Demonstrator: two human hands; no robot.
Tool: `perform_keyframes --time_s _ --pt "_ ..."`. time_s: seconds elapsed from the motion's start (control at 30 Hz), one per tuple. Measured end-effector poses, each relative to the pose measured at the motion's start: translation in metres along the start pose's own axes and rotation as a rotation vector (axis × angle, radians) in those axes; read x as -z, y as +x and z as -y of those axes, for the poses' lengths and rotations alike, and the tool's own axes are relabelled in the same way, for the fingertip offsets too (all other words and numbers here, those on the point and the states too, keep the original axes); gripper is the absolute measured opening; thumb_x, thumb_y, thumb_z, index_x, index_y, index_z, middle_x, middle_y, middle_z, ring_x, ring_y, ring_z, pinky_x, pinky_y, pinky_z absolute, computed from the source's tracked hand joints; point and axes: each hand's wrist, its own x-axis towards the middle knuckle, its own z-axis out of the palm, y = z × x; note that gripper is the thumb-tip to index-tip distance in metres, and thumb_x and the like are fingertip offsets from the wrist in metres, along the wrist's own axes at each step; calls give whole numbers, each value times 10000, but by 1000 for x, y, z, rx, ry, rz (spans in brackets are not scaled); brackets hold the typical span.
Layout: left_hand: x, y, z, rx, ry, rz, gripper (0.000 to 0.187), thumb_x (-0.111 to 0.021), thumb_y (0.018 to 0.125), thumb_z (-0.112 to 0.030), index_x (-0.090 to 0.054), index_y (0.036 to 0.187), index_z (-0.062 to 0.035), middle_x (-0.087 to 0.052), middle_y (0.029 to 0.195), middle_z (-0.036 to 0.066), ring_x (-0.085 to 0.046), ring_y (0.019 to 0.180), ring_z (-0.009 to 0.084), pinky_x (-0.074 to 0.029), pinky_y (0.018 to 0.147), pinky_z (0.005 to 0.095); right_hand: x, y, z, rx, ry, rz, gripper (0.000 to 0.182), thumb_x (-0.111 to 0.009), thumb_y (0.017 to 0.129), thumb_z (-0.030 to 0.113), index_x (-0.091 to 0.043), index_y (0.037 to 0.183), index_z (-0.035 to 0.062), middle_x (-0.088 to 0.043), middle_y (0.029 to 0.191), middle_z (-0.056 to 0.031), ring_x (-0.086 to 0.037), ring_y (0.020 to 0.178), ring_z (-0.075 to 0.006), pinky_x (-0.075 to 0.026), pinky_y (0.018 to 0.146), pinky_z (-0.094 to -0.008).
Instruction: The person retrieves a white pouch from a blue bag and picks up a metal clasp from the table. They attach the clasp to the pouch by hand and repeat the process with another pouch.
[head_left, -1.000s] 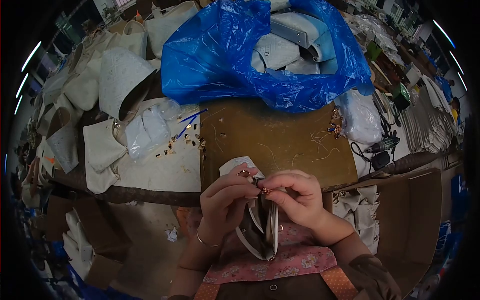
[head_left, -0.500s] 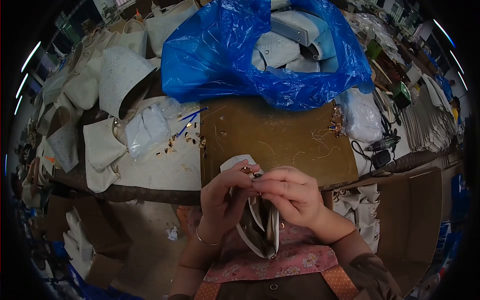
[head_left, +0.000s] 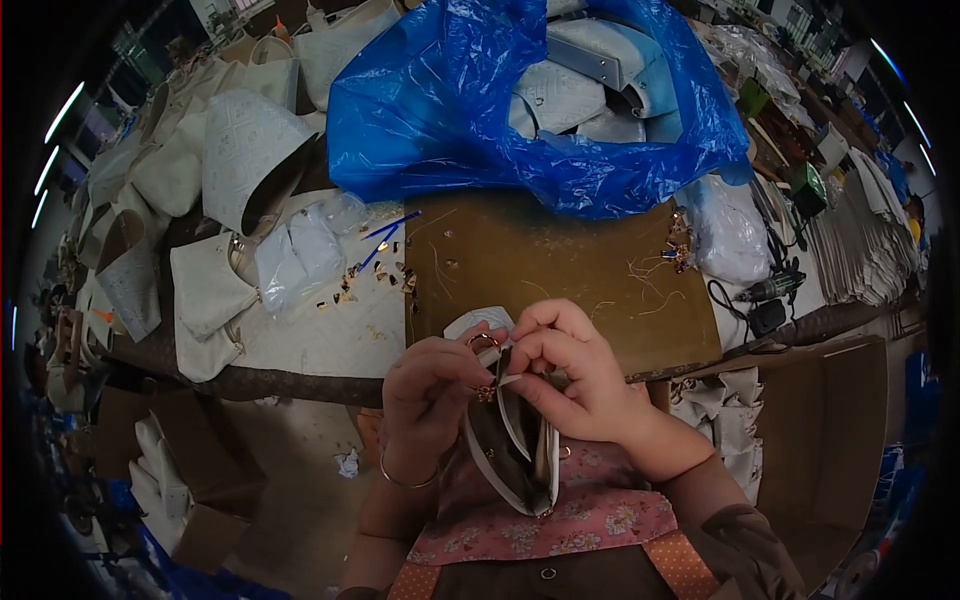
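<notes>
An open pouch [head_left: 492, 452] with a dark lining and pale edges hangs upright between my hands, over the pink flowered apron. My left hand [head_left: 428, 398] pinches its upper left edge, next to a gold ring [head_left: 484, 342] and a small gold-coloured piece [head_left: 485, 393]. On the other side, my right hand [head_left: 577, 382] has its fingers closed on the pouch's top end. The fingertips of both hands nearly meet there, and they hide part of the top edge.
Beyond my hands lies a brown mat [head_left: 540, 265]. A blue plastic bag [head_left: 430, 110] of pale bags stands behind it. Small metal parts [head_left: 408, 278] lie at left, a drill [head_left: 775, 287] at right, and a cardboard box [head_left: 825, 430] below right.
My left hand has shifted slightly left and down, bringing the small gold piece into view. My right hand's fingers have risen and bent over the pouch's top. The view has moved slightly.
</notes>
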Motion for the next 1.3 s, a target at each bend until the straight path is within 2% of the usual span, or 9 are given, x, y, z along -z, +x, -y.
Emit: perform_keyframes --time_s 0.1,0.17,0.47,0.77,0.83,0.9,1.07,1.17,1.3 --pt "1 2 -10 28 108 14 43 -600 825 44 -622 835 9 -585 845 86 -632 885 221 -405 1024 462 -1 2 0 -21 -4 40 95 -649 763 -4 -593 828 37 -467 1067 -99 -532 849 -161 -446 725 -259" --pt "1 3 -13 39 149 21 60 -593 820 60 -622 835 10 -581 842 86 -629 868 206 -413 1019 457 -1 4 -6 147 -68 62 133 -640 744 -20 -569 847 27 -472 1053 -122 -540 927 -239 -463 772 -288" --pt "5 6 -17 57 179 35 58 -594 812 68 -626 828 23 -579 839 86 -618 822 184 -482 950 411 0 4 -7 121 -60 127 108 -636 749 -14 -573 819 41 -476 1043 -117 -557 1025 -242 -457 841 -304" --pt "5 5 -18 67 220 38 107 -638 770 79 -658 833 -5 -578 862 77 -631 982 260 -497 895 373 -5 5 -3 153 -111 70 143 -659 733 -11 -586 851 26 -484 1047 -112 -540 885 -194 -457 761 -281" --pt "6 4 -13 -46 277 14 127 -674 751 63 -675 844 -24 -556 887 64 -610 1025 289 -493 897 369 -9 5 -3 175 -109 52 185 -648 728 -35 -590 895 19 -485 1051 -117 -542 877 -207 -459 747 -279" --pt "5 3 -14 -73 303 29 145 -692 741 54 -682 856 -32 -545 889 57 -604 1033 297 -494 896 375 -12 5 -4 194 -105 33 232 -638 724 -60 -594 940 11 -486 1055 -122 -544 868 -220 -460 734 -278" --pt "4 1 -15 -78 295 71 194 -744 702 21 -692 878 -42 -529 882 46 -594 1044 303 -497 888 395 -14 5 -12 154 -81 13 221 -648 706 -85 -661 905 11 -505 1046 -107 -579 738 -147 -472 672 -238" --pt "4 1 -16 -52 267 60 225 -772 673 0 -693 879 -44 -530 886 48 -600 1027 299 -499 882 403 -16 8 -10 160 -8 -16 176 -648 704 -88 -672 847 11 -520 1040 -103 -606 773 -155 -486 679 -247" --pt "7 2 -14 -102 338 80 236 -787 646 -18 -704 864 -58 -538 787 22 -619 976 280 -507 867 393 -19 7 -12 126 36 -44 177 -641 707 -94 -677 842 14 -533 1023 -103 -616 802 -159 -489 680 -250"
